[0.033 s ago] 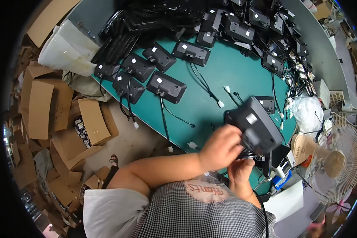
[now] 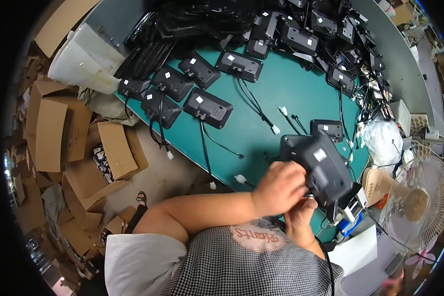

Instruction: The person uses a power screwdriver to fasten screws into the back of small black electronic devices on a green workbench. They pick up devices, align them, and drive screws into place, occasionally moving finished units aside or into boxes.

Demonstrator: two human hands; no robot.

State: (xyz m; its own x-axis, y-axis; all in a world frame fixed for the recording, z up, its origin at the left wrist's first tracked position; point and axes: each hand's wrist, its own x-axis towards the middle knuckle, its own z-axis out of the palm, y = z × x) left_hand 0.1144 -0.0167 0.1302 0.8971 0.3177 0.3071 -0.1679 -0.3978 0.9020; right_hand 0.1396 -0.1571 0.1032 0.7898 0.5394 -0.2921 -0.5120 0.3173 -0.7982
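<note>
Black unit (image 2: 333,170) held tilted, both hands at it

So the right hand (image 2: 300,215) is nearest, thumb up at the unit's low edge, other fingers mostly hidden; can't tell how tight. Left hand (image 2: 279,188) has curled fingers by the near-left side, too blurry to call a grip. The unit's just right of it, long axis running far-left to near-right, over the green desk (image 2: 291,89).

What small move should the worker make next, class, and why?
Perhaps steady the black unit with both hands: it is tilted, the left hand is at its left side, the right hand at its lower edge, and another unit lies close by on the green table.
</note>
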